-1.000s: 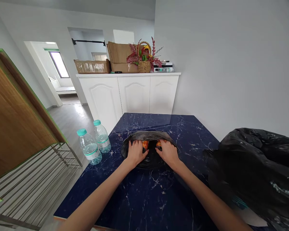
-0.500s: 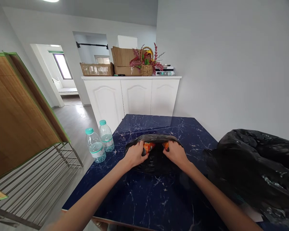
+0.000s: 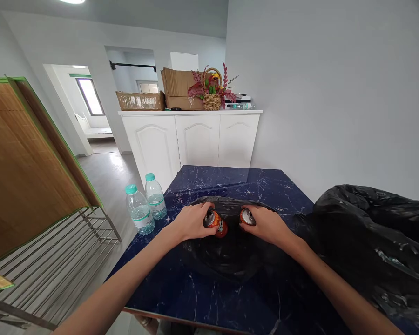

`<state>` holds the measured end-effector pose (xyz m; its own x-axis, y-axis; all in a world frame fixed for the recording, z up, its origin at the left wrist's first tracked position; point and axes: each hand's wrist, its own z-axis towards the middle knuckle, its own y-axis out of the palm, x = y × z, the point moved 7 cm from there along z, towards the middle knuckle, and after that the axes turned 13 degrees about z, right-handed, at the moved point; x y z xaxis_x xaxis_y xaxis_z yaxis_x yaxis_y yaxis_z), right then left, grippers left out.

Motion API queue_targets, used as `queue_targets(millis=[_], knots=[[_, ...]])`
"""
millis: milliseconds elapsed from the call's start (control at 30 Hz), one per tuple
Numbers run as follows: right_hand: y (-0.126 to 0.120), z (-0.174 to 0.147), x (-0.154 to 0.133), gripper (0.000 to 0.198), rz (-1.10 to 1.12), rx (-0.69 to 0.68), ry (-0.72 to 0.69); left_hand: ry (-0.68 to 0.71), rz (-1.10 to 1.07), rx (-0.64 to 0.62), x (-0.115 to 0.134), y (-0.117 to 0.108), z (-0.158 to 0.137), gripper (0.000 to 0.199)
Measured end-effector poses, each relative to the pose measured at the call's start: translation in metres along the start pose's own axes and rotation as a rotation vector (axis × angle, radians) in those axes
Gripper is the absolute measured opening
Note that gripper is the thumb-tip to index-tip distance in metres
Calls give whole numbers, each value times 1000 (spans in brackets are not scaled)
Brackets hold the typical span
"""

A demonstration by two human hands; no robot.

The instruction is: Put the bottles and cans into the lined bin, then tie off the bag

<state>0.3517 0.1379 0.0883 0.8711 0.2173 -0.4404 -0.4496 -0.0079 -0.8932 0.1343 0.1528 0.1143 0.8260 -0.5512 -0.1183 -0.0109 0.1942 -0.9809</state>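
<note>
My left hand point(image 3: 194, 220) is closed around an orange-red drink can point(image 3: 219, 226), its silver top tilted toward me and its printed side showing. In my right hand point(image 3: 268, 223) is a second orange drink can point(image 3: 247, 217), gripped near its rim, with most of its body hidden. Both cans are over the opening of a black plastic bag point(image 3: 226, 260) that lies spread on the table. Whether the cans' lower ends touch the bag, I cannot tell.
Two clear bottles with teal caps, a nearer one point(image 3: 140, 213) and a farther one point(image 3: 156, 200), stand at the left edge of the dark blue table point(image 3: 209, 298). A large black bag point(image 3: 363, 242) fills the right side. A white cabinet point(image 3: 195, 139) stands beyond, and a metal rack point(image 3: 63, 270) at left.
Both cans have come further out of the bag's mouth and turned so their tops show. The bag's opening has spread lower toward me, and my hands have moved slightly apart.
</note>
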Motion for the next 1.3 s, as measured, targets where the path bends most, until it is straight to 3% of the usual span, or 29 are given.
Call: queue_targets(millis=[167, 467, 567, 667, 767, 933, 1067, 1167, 1300], knots=[[6, 2, 4, 63, 44, -31, -3, 5, 7, -15, 2, 1, 13, 61], [9, 1, 21, 64, 110, -14, 38, -9, -179, -20, 5, 31, 37, 90], [3, -11, 20, 66, 163, 27, 36, -29, -275, 3, 3, 37, 39, 80], [-4, -28, 13, 61, 288, 63, -30, -22, -338, 42, 2, 27, 39, 65], [-9, -42, 10, 57, 429, 89, -66, -20, -464, 26, -3, 3, 32, 61], [-10, -49, 22, 57, 529, 179, 19, 7, -772, -129, -14, -42, -11, 57], [-6, -46, 27, 51, 519, 179, 78, -30, -876, -68, -37, -75, -66, 58], [-8, -46, 28, 52, 463, 194, 112, -200, -789, 36, -72, -83, -111, 63], [-9, -55, 20, 48, 413, 133, 134, -494, -486, 165, -126, -70, -168, 75]])
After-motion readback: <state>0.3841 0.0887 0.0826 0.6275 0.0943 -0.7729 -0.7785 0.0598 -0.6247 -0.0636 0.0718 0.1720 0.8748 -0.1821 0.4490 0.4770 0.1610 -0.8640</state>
